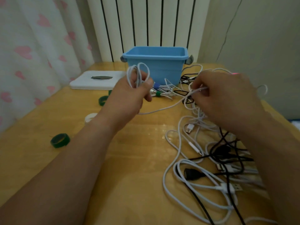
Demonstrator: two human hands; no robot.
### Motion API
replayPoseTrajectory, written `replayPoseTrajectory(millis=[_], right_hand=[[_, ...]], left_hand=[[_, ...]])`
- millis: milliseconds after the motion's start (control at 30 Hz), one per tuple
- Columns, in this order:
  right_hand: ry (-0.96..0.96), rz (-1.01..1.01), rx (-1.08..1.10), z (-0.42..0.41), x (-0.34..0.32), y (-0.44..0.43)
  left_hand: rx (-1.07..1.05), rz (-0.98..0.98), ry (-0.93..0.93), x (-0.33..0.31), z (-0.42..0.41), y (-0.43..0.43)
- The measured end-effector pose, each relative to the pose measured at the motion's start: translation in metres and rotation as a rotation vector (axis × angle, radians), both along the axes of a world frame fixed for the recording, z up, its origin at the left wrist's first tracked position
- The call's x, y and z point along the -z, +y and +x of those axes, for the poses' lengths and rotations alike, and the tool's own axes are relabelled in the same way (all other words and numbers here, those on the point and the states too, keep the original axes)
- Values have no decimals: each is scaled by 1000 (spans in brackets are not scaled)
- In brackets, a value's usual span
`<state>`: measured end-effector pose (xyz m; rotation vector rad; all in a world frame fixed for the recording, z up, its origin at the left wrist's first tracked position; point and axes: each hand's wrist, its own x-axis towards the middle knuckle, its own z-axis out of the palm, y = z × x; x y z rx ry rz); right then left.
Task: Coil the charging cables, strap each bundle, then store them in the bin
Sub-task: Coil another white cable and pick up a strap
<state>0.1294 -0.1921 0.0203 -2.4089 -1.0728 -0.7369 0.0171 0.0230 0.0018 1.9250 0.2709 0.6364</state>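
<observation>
My left hand (129, 95) is raised over the table and grips a few loops of a white cable (138, 73). That cable's loose length (162, 108) sags across to my right hand (225, 98), which pinches it between the fingers. Behind both hands stands the blue bin (155, 62). In front of the bin lie white cable bundles with a green strap (157, 94) and a blue strap (155, 85). A tangle of white and black cables (211, 168) covers the table's right side.
Green strap rolls lie on the wooden table at the left (60, 140) and further back (103, 100), plus a white roll (90, 117). A white flat box (97, 79) sits at the back left. Curtain and radiator stand behind.
</observation>
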Motion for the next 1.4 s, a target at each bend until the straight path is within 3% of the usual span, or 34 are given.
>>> replayPoseTrajectory(millis=[133, 233, 433, 533, 667, 733, 900, 967, 1100, 1267, 1400], right_hand=[[306, 246, -118, 9, 3, 3], [397, 373, -235, 3, 6, 9], [559, 590, -338, -4, 0, 10], [566, 562, -314, -4, 2, 10], [494, 382, -272, -4, 5, 11], [488, 325, -258, -6, 9, 16], [481, 289, -381, -26, 23, 31], [482, 303, -407, -32, 28, 37], [548, 285, -401, -35, 31, 42], [263, -116, -169, -19, 23, 23], [121, -46, -12, 0, 14, 7]], left_hand=[[167, 121, 113, 6, 1, -23], [243, 210, 158, 14, 7, -35], [190, 297, 120, 16, 10, -37], [182, 209, 76, 16, 8, -38], [145, -356, -38, 9, 9, -32], [116, -504, -81, 6, 9, -25], [244, -481, -14, 9, 11, -45], [291, -582, -26, 11, 11, -54], [144, -746, -105, 9, 13, -52], [36, -993, -297, 0, 12, -21], [27, -782, -189, 1, 7, -3]])
